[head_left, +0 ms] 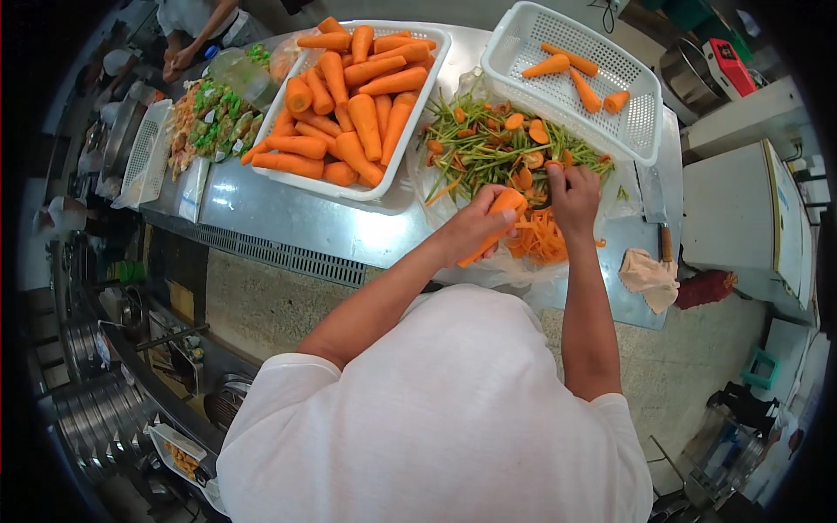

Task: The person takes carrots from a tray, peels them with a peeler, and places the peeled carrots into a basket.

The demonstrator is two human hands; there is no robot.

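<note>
Apparently, work is partway along: orange peelings and cut green stalks have been heaped, yet a carrot is held centrally, wrapped by the left hand. The right hand is curled just beside it; whether anything is pinched cannot be told. Relative to the held carrot, a heaped basket is located at 10 o'clock and a sparsely filled tray at 1 o'clock; which contains finished carrots cannot be confirmed. Bare metal is exposed along the near edge of the bench at 9 o'clock. Rightward movement is judged restricted by the knife towards 3 o'clock and cloth at 4 o'clock.
</note>
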